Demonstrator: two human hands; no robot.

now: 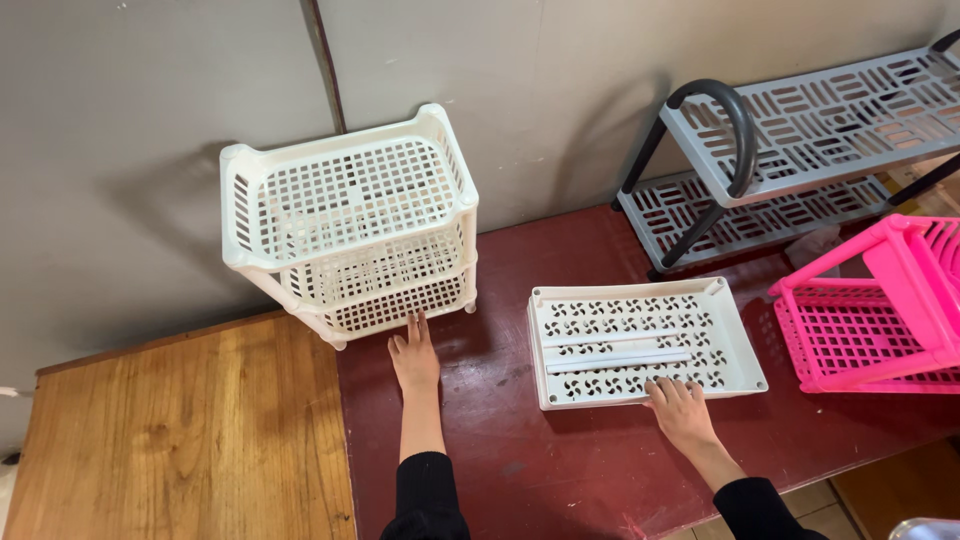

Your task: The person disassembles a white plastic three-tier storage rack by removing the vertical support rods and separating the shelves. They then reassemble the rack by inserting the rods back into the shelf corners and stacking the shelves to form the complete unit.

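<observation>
A white plastic rack (352, 222) with three perforated tiers stands on the dark red table (560, 460) against the wall. My left hand (414, 356) lies flat on the table, fingertips touching the rack's bottom tier. A loose white perforated tray (640, 340) lies flat to the right, with two white tubes (618, 352) resting inside it. My right hand (682, 406) rests on the tray's near rim, fingers spread over the edge. Neither hand grips anything.
A grey two-tier shelf (800, 140) with dark curved legs stands at the back right. A pink basket rack (880, 310) sits at the right edge. A wooden table top (180, 440) adjoins on the left. The wall runs close behind.
</observation>
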